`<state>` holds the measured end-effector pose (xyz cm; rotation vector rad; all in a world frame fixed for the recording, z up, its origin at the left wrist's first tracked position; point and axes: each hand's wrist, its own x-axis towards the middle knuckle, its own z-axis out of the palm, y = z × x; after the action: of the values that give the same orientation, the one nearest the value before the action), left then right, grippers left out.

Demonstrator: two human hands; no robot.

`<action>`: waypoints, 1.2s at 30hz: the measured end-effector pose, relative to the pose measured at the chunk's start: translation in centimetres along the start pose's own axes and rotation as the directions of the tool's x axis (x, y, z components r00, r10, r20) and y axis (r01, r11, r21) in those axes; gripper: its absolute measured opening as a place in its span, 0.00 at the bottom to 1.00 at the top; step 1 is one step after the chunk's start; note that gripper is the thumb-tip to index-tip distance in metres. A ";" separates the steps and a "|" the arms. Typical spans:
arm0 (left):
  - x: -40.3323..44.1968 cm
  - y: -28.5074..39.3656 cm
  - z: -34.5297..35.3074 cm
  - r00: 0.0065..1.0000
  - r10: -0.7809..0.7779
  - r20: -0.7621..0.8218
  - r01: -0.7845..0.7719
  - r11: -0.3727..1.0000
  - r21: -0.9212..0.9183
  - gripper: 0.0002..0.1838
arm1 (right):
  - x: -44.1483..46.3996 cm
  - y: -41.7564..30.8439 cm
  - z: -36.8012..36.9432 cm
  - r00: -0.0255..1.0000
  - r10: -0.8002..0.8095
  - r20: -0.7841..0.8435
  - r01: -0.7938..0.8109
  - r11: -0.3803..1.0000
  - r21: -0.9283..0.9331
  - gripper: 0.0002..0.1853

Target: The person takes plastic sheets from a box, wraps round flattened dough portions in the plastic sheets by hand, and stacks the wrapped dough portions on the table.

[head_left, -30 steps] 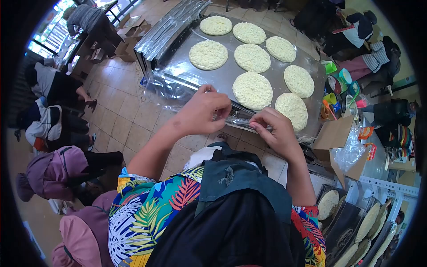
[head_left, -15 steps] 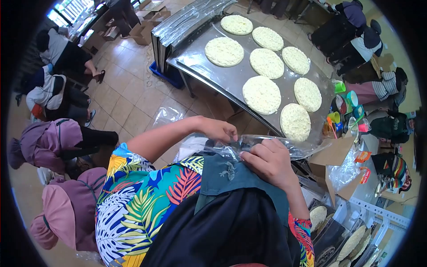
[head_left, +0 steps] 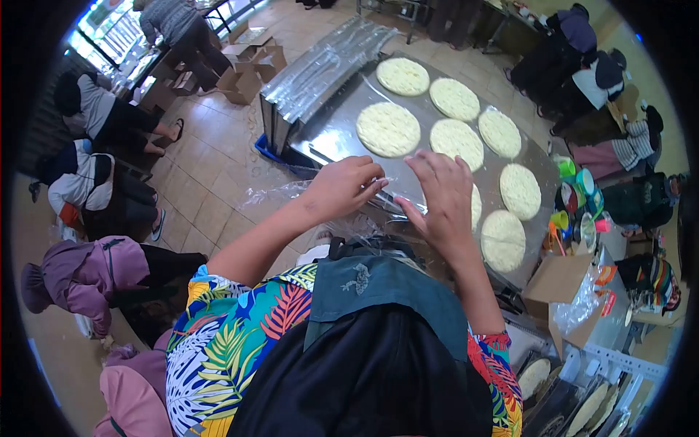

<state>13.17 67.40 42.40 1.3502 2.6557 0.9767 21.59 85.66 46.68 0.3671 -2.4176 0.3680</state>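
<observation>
Clear plastic film (head_left: pixel 280 191) hangs below and beside my hands at the near edge of the metal table (head_left: pixel 328 120). My left hand (head_left: pixel 342 188) has its fingertips pinched together at the film. To its right, my right hand (head_left: pixel 442 191) is raised with thumb and fingers apart, and nothing shows gripped in it. Several round pale dough sheets lie on the table, among them one (head_left: pixel 388 130) beyond my hands and one (head_left: pixel 503 241) near the right corner. Another is partly hidden behind my right hand.
A plastic-wrapped stack (head_left: pixel 320 69) stands at the table's left end, above a blue tray (head_left: pixel 273 156). An open cardboard box (head_left: pixel 557 288) and colourful cups (head_left: pixel 559 219) are at right. Several people sit or stand on both sides.
Both hands have moved forward from the chest toward the table edge, with the film. My right hand's fingers have spread apart.
</observation>
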 end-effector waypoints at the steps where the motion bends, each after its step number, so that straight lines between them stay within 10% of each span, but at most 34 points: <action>1: -0.1 -0.9 -0.9 1.000 -0.004 -0.010 0.004 1.000 0.010 0.10 | 0.8 0.2 1.3 1.000 -0.012 -0.007 0.012 1.000 0.006 0.14; 3: -0.4 -3.1 -2.9 1.000 -0.001 -0.017 0.003 0.996 0.092 0.10 | 2.5 0.6 4.0 0.965 -0.037 0.258 -0.006 0.986 0.165 0.09; 10: -2.8 -10.8 -8.0 0.987 -0.093 -0.129 0.096 0.995 0.019 0.11 | 8.9 -1.0 10.9 0.955 -0.018 0.297 -0.104 0.915 0.390 0.05; 12: -3.3 -12.2 -10.3 0.924 -0.350 0.157 0.367 0.925 -0.099 0.11 | 10.3 -1.0 13.1 0.951 -0.018 0.309 -0.131 0.881 0.454 0.05; 21: -8.0 -23.9 -14.0 0.860 -0.428 0.279 0.447 0.894 -0.005 0.09 | 11.3 -0.1 19.3 0.940 -0.050 0.339 -0.073 0.937 0.341 0.09; 23: -8.7 -24.4 -15.0 0.845 -0.471 0.252 0.477 0.878 0.043 0.08 | 9.6 1.8 18.4 0.703 0.076 0.707 -0.272 0.947 0.168 0.08; 26: -9.7 -25.2 -15.9 0.814 -0.526 0.248 0.518 0.849 0.099 0.07 | 7.6 3.9 16.9 0.614 0.230 0.755 -0.470 0.875 0.116 0.07; 29: -10.9 -26.6 -15.9 0.817 -0.544 0.192 0.509 0.837 0.204 0.06 | 5.8 5.0 15.6 0.761 0.253 0.597 -0.433 0.884 0.177 0.04; 36: -11.9 -28.6 -18.8 0.815 -0.561 0.145 0.548 0.664 -0.509 0.06 | 2.1 7.3 14.7 0.609 0.418 0.674 -0.757 0.559 0.338 0.11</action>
<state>-5.29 36.41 39.30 0.3636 2.2790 1.4532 9.13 86.83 35.89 -0.2110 -2.8557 1.5911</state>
